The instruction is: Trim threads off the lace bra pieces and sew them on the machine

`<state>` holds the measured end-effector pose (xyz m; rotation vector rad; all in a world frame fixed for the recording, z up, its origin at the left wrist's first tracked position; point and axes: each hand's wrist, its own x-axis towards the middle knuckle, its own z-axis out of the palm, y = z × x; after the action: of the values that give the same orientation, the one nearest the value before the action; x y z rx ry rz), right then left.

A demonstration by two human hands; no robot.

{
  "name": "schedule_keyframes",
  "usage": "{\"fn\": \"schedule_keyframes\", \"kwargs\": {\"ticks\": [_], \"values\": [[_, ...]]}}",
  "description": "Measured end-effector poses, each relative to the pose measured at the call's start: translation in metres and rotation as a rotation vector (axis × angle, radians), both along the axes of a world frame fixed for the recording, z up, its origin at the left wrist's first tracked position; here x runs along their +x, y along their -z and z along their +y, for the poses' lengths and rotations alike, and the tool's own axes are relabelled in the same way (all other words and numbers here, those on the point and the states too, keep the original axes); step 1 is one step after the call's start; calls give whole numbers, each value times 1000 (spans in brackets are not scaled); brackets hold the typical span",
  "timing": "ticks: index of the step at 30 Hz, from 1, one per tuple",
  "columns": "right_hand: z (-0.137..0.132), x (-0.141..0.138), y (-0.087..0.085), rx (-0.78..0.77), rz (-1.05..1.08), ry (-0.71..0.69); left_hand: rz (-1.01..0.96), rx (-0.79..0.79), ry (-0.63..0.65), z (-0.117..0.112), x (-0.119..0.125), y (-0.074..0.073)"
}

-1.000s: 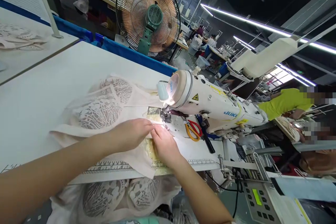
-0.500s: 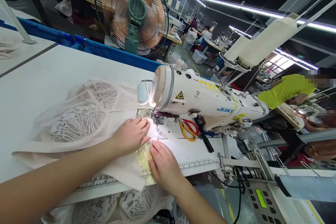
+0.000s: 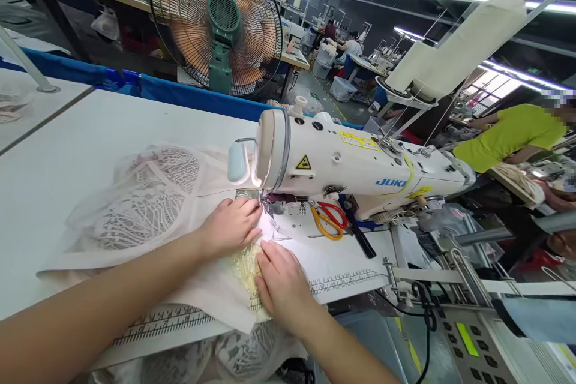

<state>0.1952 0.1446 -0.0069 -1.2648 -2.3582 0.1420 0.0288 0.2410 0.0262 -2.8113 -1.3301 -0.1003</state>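
A beige bra with lace cups [image 3: 139, 216] is spread on the white sewing table, its edge running to the needle area of a white sewing machine [image 3: 333, 162]. My left hand [image 3: 231, 225] presses down on the cloth just left of the presser foot, fingers together and closed on it. Closer to me, my right hand [image 3: 285, 282] has its thumb and fingers closed on the cloth edge, beside a yellowish patch [image 3: 246, 269] on the table. The hands hide part of the cloth. The needle tip is too small to make out.
Red-and-yellow-handled scissors [image 3: 330, 220] and a black-handled tool [image 3: 362, 241] lie under the machine arm. A ruler strip [image 3: 351, 279] runs along the table's front. Behind stands a large fan [image 3: 222, 18]. More lace pieces [image 3: 247, 351] hang below the edge. A person in yellow-green [image 3: 508, 135] is at right.
The view has shifted slightly, so the machine's far end and the control panel appear farther right. Both hands keep nearly the same place at the cloth, which has moved very little.
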Motion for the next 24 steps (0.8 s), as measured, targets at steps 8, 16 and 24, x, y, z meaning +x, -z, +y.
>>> {"fn": "schedule_keyframes", "kwargs": {"ticks": [8,16,24], "values": [[1,-3,0,16,-19,19,4,-9,41,0,0,0],[13,-16,1,7,-24,63,42,84,77,16,-4,-4],[17,-18,0,70,42,38,75,164,172,-23,-7,2]]}}
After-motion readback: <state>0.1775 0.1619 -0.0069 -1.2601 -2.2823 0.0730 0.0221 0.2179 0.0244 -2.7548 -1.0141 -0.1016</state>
